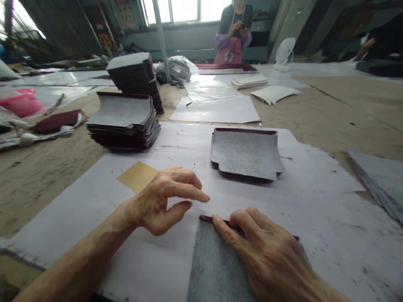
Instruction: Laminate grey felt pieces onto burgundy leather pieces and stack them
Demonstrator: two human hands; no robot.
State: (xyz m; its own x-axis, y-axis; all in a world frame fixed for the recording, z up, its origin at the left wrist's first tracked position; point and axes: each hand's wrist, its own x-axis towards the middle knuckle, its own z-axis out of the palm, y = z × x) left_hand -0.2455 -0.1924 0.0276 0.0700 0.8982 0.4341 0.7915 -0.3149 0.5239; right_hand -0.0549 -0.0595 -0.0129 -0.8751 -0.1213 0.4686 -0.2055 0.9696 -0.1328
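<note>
A dark red fabric piece with a grey backing lies on the white sheet at the bottom, its far edge folded over in a narrow maroon strip. My right hand rests on that fold, thumb pressing the strip and the other fingers bent over it. Part of the piece is hidden under this hand. To the left, my left hand hovers above the sheet with thumb and fingers apart, holding nothing. Just behind its wrist lies a tan card. Farther back sits a small stack of similar folded pieces.
A taller stack of grey-backed pieces stands at left, with another high pile behind it. Grey sheets lie at right. A pink basin is far left. Across the table are a white fan and a person in a pink apron.
</note>
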